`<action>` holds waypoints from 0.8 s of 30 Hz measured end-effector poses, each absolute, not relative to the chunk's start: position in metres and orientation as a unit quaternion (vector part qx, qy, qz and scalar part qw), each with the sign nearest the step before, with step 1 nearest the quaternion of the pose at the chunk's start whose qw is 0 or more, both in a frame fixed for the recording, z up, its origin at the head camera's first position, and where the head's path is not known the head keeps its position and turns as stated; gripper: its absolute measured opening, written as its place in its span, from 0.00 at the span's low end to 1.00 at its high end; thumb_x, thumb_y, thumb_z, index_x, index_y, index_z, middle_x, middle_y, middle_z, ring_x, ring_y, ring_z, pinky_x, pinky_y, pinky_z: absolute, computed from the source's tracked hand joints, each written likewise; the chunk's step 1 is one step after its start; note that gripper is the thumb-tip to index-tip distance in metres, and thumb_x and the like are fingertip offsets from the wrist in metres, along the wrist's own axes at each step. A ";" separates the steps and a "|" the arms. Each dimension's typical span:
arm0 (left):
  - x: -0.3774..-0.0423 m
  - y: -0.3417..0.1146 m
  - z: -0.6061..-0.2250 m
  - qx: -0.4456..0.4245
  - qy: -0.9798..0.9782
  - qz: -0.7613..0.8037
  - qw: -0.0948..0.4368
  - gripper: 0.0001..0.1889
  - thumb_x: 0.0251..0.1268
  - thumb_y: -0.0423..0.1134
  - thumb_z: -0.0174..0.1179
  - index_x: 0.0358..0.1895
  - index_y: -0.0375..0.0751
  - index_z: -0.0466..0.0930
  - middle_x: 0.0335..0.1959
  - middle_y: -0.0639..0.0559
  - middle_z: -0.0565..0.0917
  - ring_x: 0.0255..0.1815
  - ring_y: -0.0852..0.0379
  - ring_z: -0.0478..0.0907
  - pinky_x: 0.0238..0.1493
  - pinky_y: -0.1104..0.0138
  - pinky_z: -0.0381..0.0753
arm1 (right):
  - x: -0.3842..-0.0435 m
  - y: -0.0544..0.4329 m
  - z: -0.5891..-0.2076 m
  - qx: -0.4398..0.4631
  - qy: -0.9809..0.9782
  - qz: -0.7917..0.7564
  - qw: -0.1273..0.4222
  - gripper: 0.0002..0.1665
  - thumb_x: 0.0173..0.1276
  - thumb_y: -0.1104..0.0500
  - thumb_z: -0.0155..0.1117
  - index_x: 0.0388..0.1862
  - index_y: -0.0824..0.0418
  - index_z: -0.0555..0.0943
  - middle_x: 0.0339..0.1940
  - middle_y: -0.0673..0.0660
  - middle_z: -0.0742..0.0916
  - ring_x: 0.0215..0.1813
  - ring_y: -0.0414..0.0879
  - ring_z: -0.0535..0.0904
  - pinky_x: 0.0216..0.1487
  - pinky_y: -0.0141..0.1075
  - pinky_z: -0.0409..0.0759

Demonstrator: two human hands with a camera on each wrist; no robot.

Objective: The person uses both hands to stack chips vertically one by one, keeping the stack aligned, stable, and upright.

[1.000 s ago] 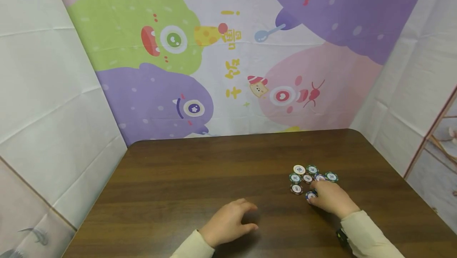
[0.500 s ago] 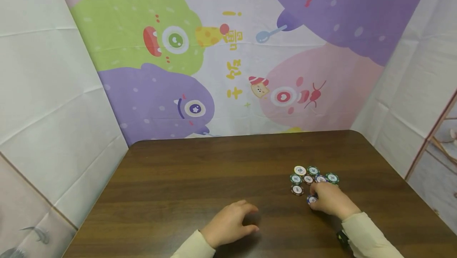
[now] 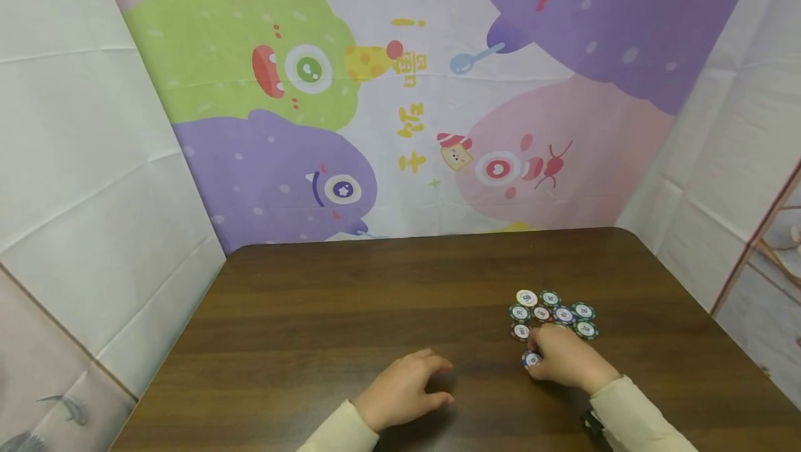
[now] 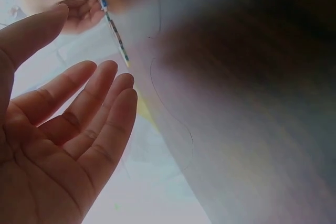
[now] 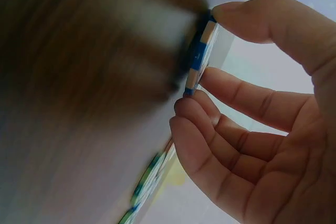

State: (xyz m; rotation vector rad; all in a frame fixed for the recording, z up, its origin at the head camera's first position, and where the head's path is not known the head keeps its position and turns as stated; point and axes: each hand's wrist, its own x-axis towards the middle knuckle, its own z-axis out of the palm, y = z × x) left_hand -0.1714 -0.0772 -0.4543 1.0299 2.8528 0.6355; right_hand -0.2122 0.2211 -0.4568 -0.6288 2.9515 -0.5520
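Observation:
My right hand [image 3: 571, 358] has a blue-and-white poker chip [image 3: 531, 359] by its edges, thumb on one side and fingertips on the other. In the right wrist view that chip [image 5: 198, 59] stands out edge-on at the tabletop; whether it touches the wood I cannot tell. Just beyond the hand lie several flat chips: a pale yellow-edged one [image 3: 527, 298], a blue one [image 3: 563, 315], a dark red-brown one [image 3: 521, 332] and a green one [image 3: 583, 311] among them. My left hand [image 3: 405, 391] hovers or rests over the table, palm inward, fingers loosely bent, holding nothing.
The brown wooden table [image 3: 350, 299] fills the lower view, with rounded far corners. Behind it hangs a cartoon-printed cloth [image 3: 413, 215]. Pale panels, the left one [image 3: 94, 160] and the right one [image 3: 707, 160], close in the sides.
My right hand has drawn the blue chip leftward and nearer to me, away from the group. A green chip at the group's right is now uncovered. The left hand stays put.

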 end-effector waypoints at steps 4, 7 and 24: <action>-0.173 -0.077 -0.456 0.335 0.920 0.204 0.022 0.22 0.60 0.49 0.67 0.55 0.44 0.80 0.50 0.55 0.84 0.49 0.60 0.81 0.49 0.68 0.81 | -0.209 0.210 -0.457 -0.232 0.956 -0.173 0.038 0.10 0.48 0.61 0.71 0.26 0.57 0.77 0.24 0.47 0.78 0.26 0.38 0.66 0.28 0.32 0.67; -0.174 -0.076 -0.457 0.336 0.920 0.202 0.022 0.22 0.60 0.49 0.67 0.54 0.44 0.80 0.50 0.55 0.84 0.49 0.61 0.81 0.50 0.69 0.81 | -0.206 0.201 -0.456 -0.255 0.951 -0.172 0.038 0.10 0.49 0.60 0.72 0.27 0.57 0.78 0.25 0.46 0.78 0.27 0.37 0.66 0.29 0.32 0.67; -0.172 -0.071 -0.455 0.356 0.918 0.174 0.026 0.20 0.58 0.48 0.69 0.53 0.45 0.82 0.48 0.57 0.83 0.47 0.65 0.80 0.49 0.73 0.79 | -0.199 0.150 -0.454 -0.326 0.925 -0.181 0.074 0.12 0.47 0.59 0.71 0.32 0.58 0.80 0.30 0.46 0.77 0.28 0.35 0.67 0.28 0.28 0.69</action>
